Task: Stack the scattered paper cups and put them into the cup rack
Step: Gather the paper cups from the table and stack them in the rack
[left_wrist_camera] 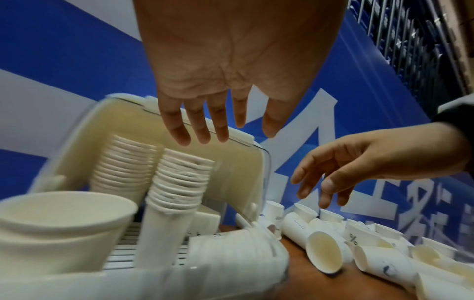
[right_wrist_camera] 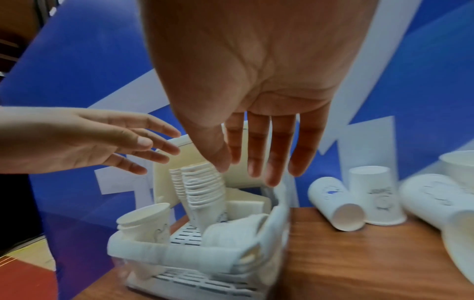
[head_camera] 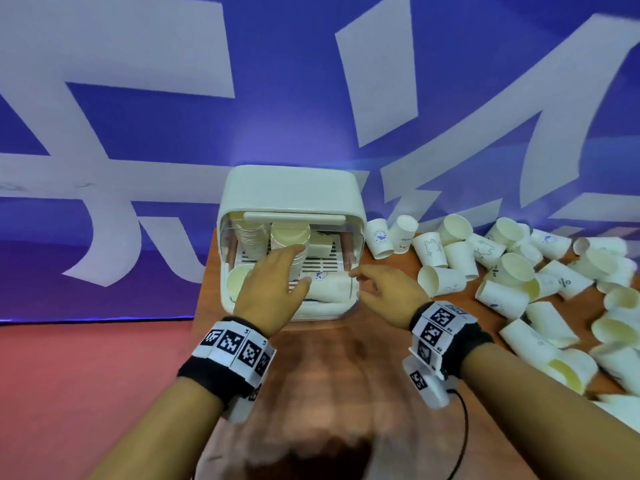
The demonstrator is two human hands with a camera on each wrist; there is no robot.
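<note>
Both hands hover over the open cup rack (head_camera: 292,188) at the far left end of the worktop (head_camera: 346,358). The left hand (head_camera: 268,289) has its grip spread, fingers straight above the rack's upright stacks (left_wrist_camera: 177,182), holding nothing. The right hand (head_camera: 384,289) is likewise empty, its grip loosely spread just beside the rack's right wall. Inside the rack stand two tall nested stacks, a short stack (right_wrist_camera: 146,221) at the near left corner, and one stack lying on its side (head_camera: 330,289) along the front. The step in hand appears to be the depositing of a stack in the rack; whether the lying stack is settled cannot be told. The next move probably calls for a reach right to the scattered paper cups (head_camera: 512,271), many on their sides and some upside down, which must be turned alike and nested. The raised lid and the crowded rack floor leave little room for further stacks.
</note>
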